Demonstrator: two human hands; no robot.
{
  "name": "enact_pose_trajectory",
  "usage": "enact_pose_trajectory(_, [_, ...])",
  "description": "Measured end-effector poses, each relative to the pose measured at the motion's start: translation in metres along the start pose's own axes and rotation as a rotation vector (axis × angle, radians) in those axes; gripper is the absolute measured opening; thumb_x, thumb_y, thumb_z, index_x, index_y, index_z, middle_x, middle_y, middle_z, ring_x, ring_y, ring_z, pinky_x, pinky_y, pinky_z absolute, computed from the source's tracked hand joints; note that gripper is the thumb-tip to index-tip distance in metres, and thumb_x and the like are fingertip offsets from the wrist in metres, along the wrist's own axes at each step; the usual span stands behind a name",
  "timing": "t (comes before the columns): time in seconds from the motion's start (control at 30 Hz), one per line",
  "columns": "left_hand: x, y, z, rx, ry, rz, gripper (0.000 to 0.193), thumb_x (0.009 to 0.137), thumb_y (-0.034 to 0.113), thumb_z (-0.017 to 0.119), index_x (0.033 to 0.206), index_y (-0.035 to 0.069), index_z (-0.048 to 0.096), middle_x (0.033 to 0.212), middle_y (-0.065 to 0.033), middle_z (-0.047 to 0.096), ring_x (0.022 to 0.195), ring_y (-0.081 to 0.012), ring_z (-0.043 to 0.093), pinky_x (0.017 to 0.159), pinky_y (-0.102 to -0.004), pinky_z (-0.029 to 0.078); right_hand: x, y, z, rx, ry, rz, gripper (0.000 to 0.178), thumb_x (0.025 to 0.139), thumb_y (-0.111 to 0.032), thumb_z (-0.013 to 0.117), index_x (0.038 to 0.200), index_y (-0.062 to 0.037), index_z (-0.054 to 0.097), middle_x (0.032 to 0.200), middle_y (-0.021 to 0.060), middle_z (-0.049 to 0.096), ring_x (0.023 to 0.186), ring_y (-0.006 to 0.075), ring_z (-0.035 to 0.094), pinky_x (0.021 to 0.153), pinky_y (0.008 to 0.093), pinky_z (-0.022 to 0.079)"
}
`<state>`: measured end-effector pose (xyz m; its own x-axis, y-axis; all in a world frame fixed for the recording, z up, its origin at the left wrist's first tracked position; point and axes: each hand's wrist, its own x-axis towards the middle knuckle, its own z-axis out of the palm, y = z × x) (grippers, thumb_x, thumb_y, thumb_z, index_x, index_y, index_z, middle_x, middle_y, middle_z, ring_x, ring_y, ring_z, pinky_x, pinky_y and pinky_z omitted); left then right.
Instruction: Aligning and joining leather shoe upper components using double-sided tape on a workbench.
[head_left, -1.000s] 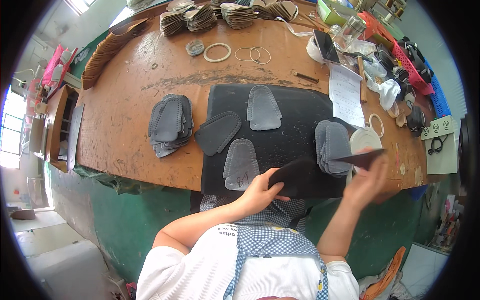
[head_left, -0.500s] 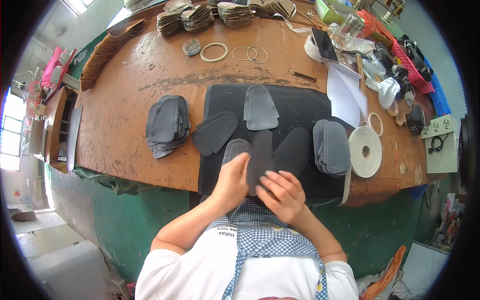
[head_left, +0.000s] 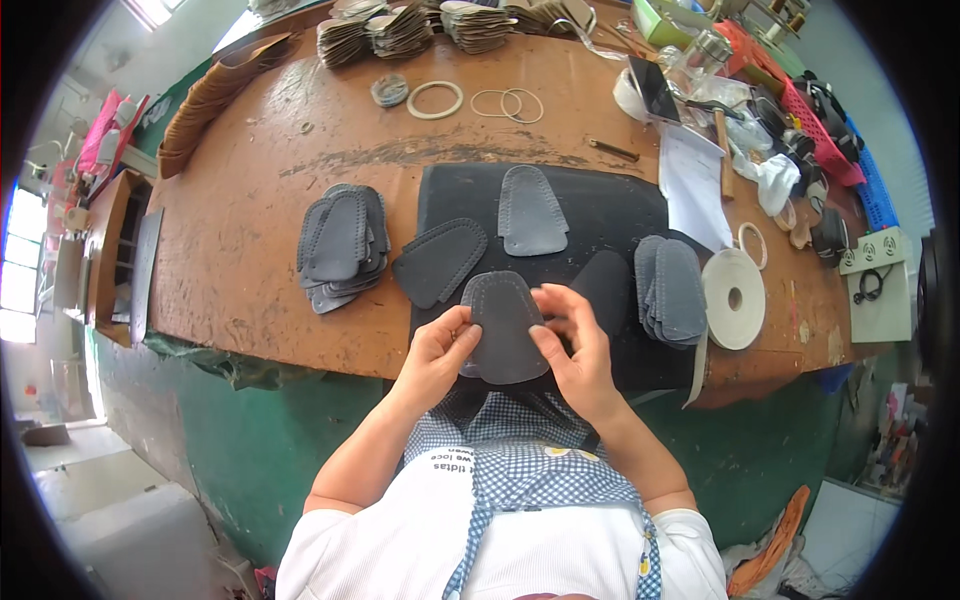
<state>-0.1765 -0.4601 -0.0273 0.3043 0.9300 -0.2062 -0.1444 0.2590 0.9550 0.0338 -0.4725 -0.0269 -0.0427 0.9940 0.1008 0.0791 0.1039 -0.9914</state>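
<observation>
A dark grey, tongue-shaped leather piece (head_left: 506,335) with a line of holes along its upper edge is held upright in front of me. My left hand (head_left: 436,352) pinches its left edge between thumb and fingers. At the right edge, my right hand (head_left: 580,355) has its thumb on the front and its slightly blurred fingers curled beside and behind. A lighter grey edge shows behind the piece on the left. Around it on the black mat (head_left: 455,190) lie a grey piece (head_left: 440,262), a lighter grey piece (head_left: 532,215) and a plain black piece (head_left: 606,290), partly hidden by my right hand.
Stacks of grey pieces lie at left (head_left: 340,240) and right (head_left: 672,290). Beside the right stack is a white tape roll (head_left: 735,300). A hammer (head_left: 725,155), papers (head_left: 690,190) and a phone (head_left: 653,90) lie far right. Brown stacks (head_left: 400,35) line the back.
The dark piece has turned from narrow and angled to broad side toward me. My right hand has moved up to its right edge; my left hand has shifted slightly left and down.
</observation>
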Motion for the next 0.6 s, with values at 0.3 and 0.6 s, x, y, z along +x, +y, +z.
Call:
enact_pose_trajectory(0.3, [0.03, 0.014, 0.005, 1.151, 0.15, 0.349, 0.056, 0.081, 0.015, 0.082, 0.131, 0.005, 0.058, 0.121, -0.0129, 0.064, 0.119, -0.0344, 0.052, 0.101, -0.045, 0.046, 0.007, 0.005, -0.039, 0.127, 0.279, 0.052, 0.019, 0.103, 0.0, 0.055, 0.122, 0.0, 0.059, 0.11, 0.0051, 0.069, 0.099, 0.0082, 0.063, 0.088, 0.0232, 0.049])
enact_pose_trajectory(0.6, [0.032, 0.043, 0.032, 0.742, 0.056, 0.533, 0.023, 0.085, 0.0, 0.075, 0.107, 0.0, 0.067, 0.099, -0.0123, 0.067, 0.085, -0.0274, 0.067, 0.075, -0.0332, 0.055, 0.02, -0.003, -0.035, 0.103, 0.068, 0.263, 0.024, 0.105, -0.012, 0.06, 0.125, 0.0013, 0.063, 0.103, 0.0006, 0.068, 0.093, 0.0057, 0.062, 0.083, 0.0222, 0.05])
